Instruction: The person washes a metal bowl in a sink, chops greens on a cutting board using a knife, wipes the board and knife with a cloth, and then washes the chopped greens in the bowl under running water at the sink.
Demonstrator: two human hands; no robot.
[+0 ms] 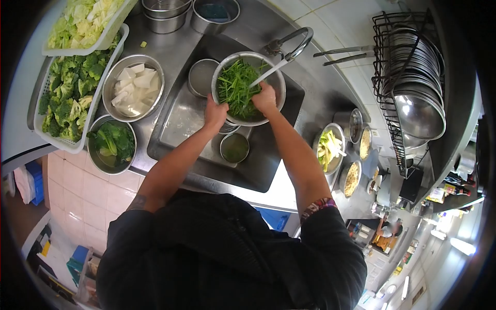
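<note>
A round metal bowl (279, 77) full of cut green stalks (235, 85) is held over the sink (178, 121). Water runs into it from the curved faucet (305, 39). My left hand (215, 112) is closed on the bowl's near left edge. Inside the bowl on the right, my right hand (265, 98) has its fingers curled among the greens, close to the stream; its fingertips are partly hidden. Below the bowl, a smaller metal pot (235, 148) with greenish liquid stands in the sink, and another round metal container (202, 77) is to its upper left.
To the left are bowls of white chunks (137, 88) and leafy greens (111, 144), beside baskets of broccoli (72, 88) and cabbage (85, 23). Bowls of cut vegetables (329, 147) sit at right, below a wire rack (385, 82) of metal bowls. Another person (392, 227) is far right.
</note>
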